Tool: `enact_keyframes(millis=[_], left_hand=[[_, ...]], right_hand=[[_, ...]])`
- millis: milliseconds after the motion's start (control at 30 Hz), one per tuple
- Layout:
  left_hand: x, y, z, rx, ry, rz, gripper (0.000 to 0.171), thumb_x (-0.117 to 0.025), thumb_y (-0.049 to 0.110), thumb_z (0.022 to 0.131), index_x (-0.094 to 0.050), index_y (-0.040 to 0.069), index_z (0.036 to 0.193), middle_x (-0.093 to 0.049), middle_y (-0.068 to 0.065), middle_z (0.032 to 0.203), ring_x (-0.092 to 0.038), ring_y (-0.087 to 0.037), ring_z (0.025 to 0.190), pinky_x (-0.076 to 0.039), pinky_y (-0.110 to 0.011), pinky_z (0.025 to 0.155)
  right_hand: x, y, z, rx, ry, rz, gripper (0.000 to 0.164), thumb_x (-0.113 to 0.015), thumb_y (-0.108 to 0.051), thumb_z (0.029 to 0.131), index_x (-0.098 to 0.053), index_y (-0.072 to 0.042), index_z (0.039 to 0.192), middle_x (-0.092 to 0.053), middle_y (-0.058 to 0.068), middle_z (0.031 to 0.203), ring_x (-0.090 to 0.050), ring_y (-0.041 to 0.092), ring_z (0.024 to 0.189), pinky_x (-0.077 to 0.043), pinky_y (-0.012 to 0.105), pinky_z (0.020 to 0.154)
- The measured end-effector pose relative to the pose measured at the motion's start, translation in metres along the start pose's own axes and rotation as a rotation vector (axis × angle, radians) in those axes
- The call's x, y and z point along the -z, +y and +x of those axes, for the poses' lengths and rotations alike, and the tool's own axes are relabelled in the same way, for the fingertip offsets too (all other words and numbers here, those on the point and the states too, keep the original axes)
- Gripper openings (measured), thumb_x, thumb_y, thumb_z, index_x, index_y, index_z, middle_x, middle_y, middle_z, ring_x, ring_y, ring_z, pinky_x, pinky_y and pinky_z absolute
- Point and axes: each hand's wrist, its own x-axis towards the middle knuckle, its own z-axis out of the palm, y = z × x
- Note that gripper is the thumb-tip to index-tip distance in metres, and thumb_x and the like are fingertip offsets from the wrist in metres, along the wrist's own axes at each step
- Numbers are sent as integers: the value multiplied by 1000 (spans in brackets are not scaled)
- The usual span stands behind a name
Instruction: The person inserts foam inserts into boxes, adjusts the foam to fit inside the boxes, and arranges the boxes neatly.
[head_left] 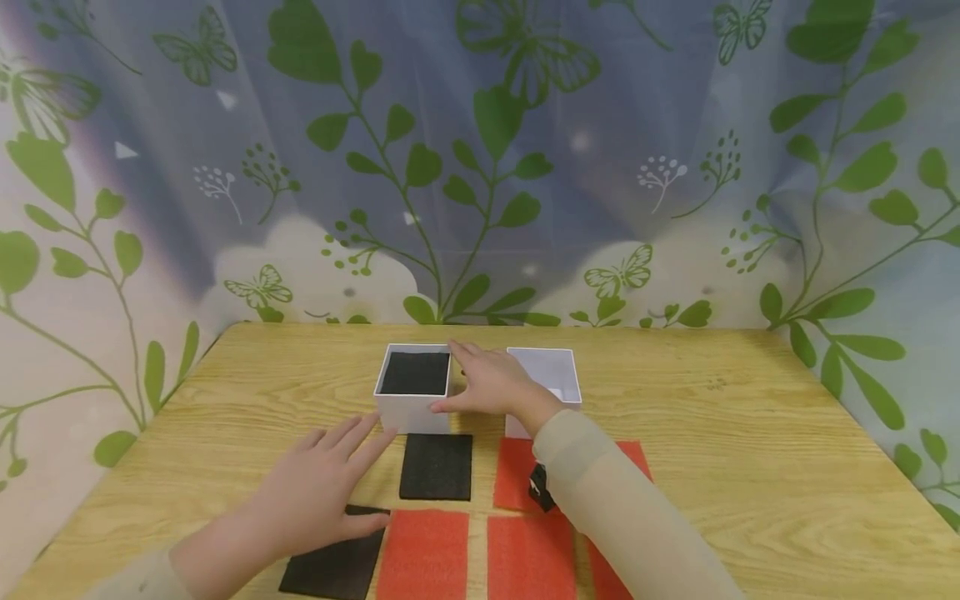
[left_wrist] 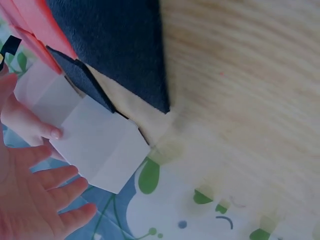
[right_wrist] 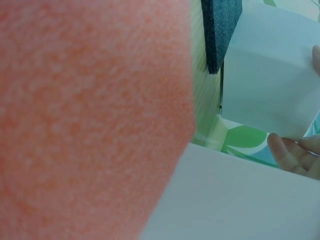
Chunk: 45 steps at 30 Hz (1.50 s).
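Note:
My right hand (head_left: 491,382) holds a white open-topped box (head_left: 408,412) by its right side, thumb at the front and fingers at the back corner. Black foam squares (head_left: 415,372) lie inside this box; how deep they go is hidden. In the right wrist view, fingertips (right_wrist: 282,152) meet the edge of the box wall (right_wrist: 270,85). My left hand (head_left: 322,483) hovers with fingers spread, over a black foam square (head_left: 330,567), its fingertips close to the box's front left. Another black square (head_left: 437,467) lies flat right before the box.
A second white box (head_left: 543,367) stands to the right, partly behind my right forearm. Several red foam squares (head_left: 423,554) lie on the wooden table (head_left: 750,467) in front, some under my right sleeve. A leaf-and-butterfly curtain (head_left: 480,167) hangs behind the table's far edge.

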Motion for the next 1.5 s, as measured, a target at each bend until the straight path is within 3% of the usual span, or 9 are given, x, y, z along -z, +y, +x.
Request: enact_keyframes(millis=[300,567,967,1500], left_hand=[[-6,-2,-13,-6,-103,-70,87,-60,67,75,-42,13,141,-39,-15,142,-44,-34,123,-42,-57,88],[-11,-3,-24,-49,-109,-86,87,-56,70,76,-44,14,140,-42,-15,140,-47,-32,120,-44,-54,86],[-20,-2,-31,-33,-215,-151,88,-50,75,75,-43,17,140,-42,-12,141,-45,-30,122,-41,-55,90],[-18,-5,-34,-44,-323,-179,88,-53,76,73,-44,19,140,-43,-10,140,-46,-30,122,-40,-55,90]], right_hand=[[1,0,0,2,-2,6,109,-52,-77,72,-17,-11,150,-24,7,152,-31,27,134,-25,47,107],[0,-1,-1,4,-5,7,108,-52,-77,73,-16,-11,150,-23,7,152,-30,26,135,-24,47,108],[-2,-2,1,10,-7,-9,108,-50,-78,72,-16,-12,151,-24,7,152,-32,27,133,-26,48,106],[-1,-1,2,-5,-9,-14,108,-51,-77,72,-15,-12,151,-24,7,152,-33,27,133,-27,47,106]])
